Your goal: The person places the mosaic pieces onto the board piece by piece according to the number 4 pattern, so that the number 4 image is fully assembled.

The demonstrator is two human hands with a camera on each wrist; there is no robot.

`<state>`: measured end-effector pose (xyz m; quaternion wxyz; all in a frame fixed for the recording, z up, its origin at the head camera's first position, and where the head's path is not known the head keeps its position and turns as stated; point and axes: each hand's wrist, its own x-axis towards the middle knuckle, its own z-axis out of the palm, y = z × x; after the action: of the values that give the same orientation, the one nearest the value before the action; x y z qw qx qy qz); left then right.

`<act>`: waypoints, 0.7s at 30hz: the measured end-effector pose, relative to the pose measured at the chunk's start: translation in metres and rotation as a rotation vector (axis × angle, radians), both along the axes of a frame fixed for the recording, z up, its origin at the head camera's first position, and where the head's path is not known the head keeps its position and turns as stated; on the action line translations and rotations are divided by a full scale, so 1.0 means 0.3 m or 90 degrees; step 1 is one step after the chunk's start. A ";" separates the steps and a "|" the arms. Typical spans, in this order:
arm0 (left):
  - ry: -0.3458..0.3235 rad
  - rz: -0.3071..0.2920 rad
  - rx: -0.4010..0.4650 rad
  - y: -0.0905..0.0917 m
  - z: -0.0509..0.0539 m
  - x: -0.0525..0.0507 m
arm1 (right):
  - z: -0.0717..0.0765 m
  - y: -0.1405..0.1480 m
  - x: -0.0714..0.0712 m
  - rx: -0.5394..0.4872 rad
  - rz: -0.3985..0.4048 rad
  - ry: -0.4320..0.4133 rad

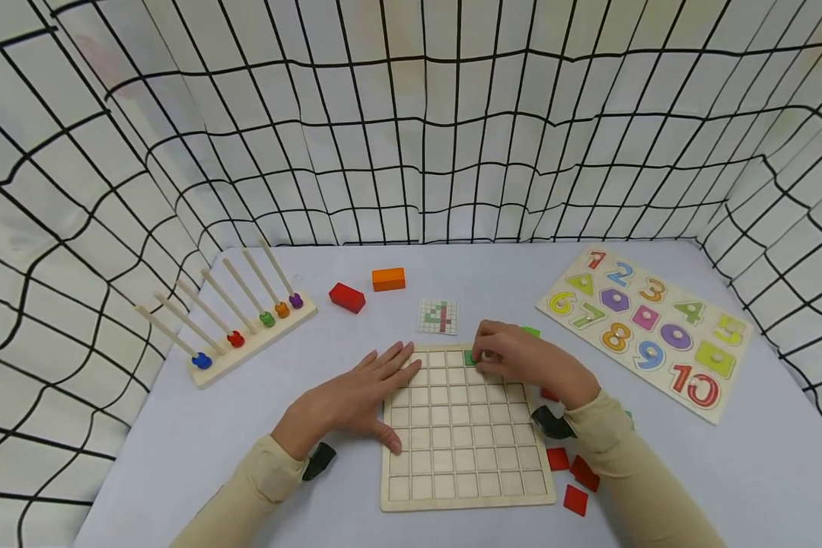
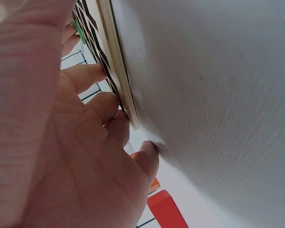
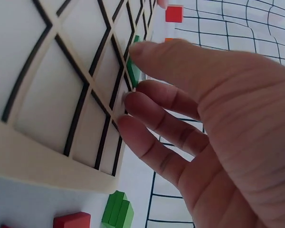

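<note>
Head view. Nearest us, beige sleeves enter from the bottom edge, angling inward over a gridded wooden board. Left hand spread at the board's left side: fingers parted and fairly straight towards the far corner, thumb lower down; nothing gripped. We read it as steadying the board. Right hand bent over the far row, fingers curled at a green tile there. A pattern card lies just past the board, probably placed for easy viewing. Red tiles lie off the right side, handy, we judge, for the right hand.

Left wrist view. Palm fills the near side; several fingertips meet the board's edge, one finger reaches past its corner. A red block shows beyond.

Right wrist view. Thumb looms close, its tip on the green tile, index near the tile's end, other fingers bent and slightly apart. Pinching or only pressing: we cannot tell. Green pieces sit together off the board's corner.
</note>
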<state>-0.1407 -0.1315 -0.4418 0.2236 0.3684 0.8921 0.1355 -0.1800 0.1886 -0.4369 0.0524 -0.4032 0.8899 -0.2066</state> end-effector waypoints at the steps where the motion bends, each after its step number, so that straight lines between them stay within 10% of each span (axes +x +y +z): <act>1: 0.001 0.000 -0.001 0.000 0.000 0.000 | 0.001 0.001 0.002 0.001 0.001 -0.003; 21: -0.006 -0.001 -0.015 0.008 0.006 0.002 | 0.061 0.136 0.045 0.037 -0.099 -0.035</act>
<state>-0.1402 -0.1292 -0.4400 0.2325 0.3660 0.8921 0.1269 -0.1665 0.2294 -0.4187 0.0721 -0.3254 0.9224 -0.1950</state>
